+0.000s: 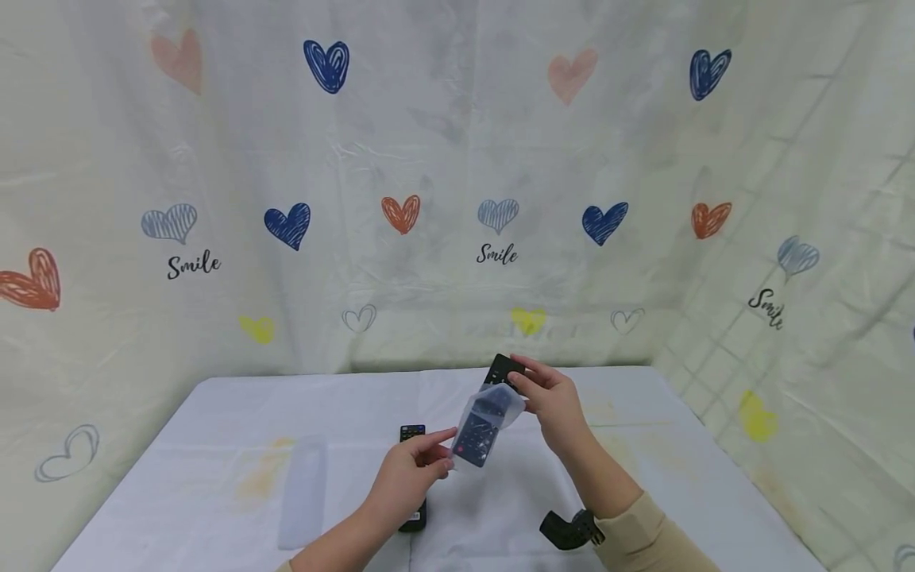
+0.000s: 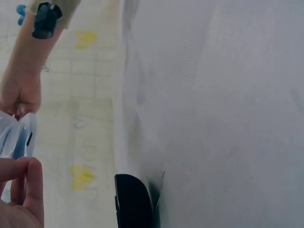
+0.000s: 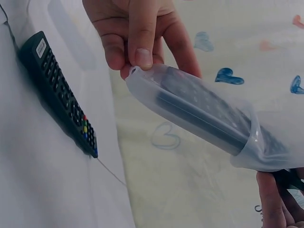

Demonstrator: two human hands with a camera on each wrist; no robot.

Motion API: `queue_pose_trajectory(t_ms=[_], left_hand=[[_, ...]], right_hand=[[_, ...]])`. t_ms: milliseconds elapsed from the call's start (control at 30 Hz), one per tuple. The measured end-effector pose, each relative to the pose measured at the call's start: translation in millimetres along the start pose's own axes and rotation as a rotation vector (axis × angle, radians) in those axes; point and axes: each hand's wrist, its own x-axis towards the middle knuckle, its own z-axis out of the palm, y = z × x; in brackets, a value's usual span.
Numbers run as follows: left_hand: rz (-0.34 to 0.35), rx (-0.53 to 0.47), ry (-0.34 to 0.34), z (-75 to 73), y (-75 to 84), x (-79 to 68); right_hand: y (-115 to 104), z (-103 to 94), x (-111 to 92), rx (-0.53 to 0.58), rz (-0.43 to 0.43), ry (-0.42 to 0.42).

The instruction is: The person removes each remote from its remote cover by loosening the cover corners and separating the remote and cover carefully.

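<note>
A black remote control (image 1: 499,370) sits tilted above the table, mostly inside a translucent soft cover (image 1: 509,400). Its upper end sticks out of the cover's mouth, whose rim looks folded back. My left hand (image 1: 409,477) pinches the lower, closed end of the cover; in the right wrist view the thumb and fingers grip a small tab (image 3: 135,71) there. With my right hand (image 1: 556,403) I hold the bare upper end of the remote near the cover's rim. In the left wrist view, the right hand (image 2: 23,90) is partly hidden behind the cover (image 2: 26,135).
A second black remote (image 3: 61,90) with coloured buttons lies on the white table, partly behind my left hand in the head view. Left of it lies a flat translucent cover (image 1: 302,494). A curtain (image 1: 443,302) with printed hearts hangs behind. A black camera mount (image 1: 569,530) is on my right wrist.
</note>
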Motion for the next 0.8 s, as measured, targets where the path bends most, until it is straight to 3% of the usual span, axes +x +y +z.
queue_pose_trajectory(t_ms=[233,600,800], left_hand=[[-0.025,0.009,-0.007,-0.3,2.7,-2.6],[0.024,0.089,-0.038,-8.1,7.9,-0.5],[0.025,-0.048,-0.003,-9.9,2.5,3.0]], right_hand=[[0,-3.2,-1,0.029,0.012,0.027],[-1,-6.3,0,0.145,0.034,0.101],[-7,-1.1,4,0.236,0.020,0.135]])
